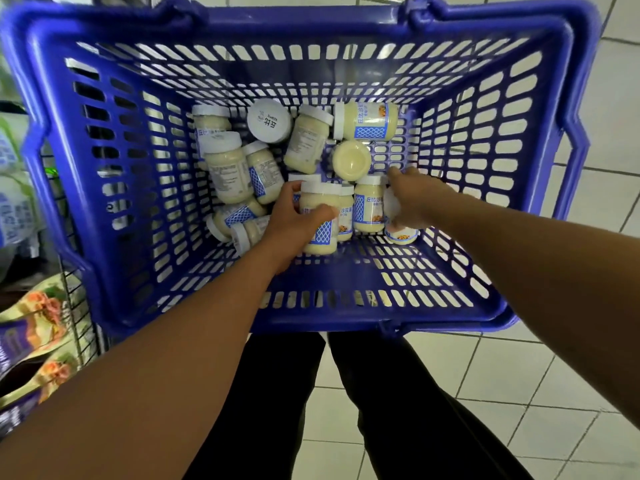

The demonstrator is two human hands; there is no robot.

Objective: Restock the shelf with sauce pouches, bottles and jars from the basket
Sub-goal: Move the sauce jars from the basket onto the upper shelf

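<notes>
- A blue plastic basket with slotted walls fills most of the view; it sits above a white tiled floor, and the person's dark trousers show just below its near rim.
- A wire shelf stands left of the basket, holding printed sauce pouches stacked at its lower part.
- On the basket's floor lie about a dozen jars of pale cream sauce with white lids and blue-and-white labels, most tipped on their sides, some upright.
- Toward the basket's far wall, one jar lies sideways, and another shows its white lid to the camera.
- The left hand reaches into the basket's near middle; its grip is wrapped around an upright jar, thumb across the front of the label and fingers behind.
- The right hand is in the basket's near right part; its grip is curled over the top of another jar, whose base shows just under the palm, with a finger stretched toward the far wall.
</notes>
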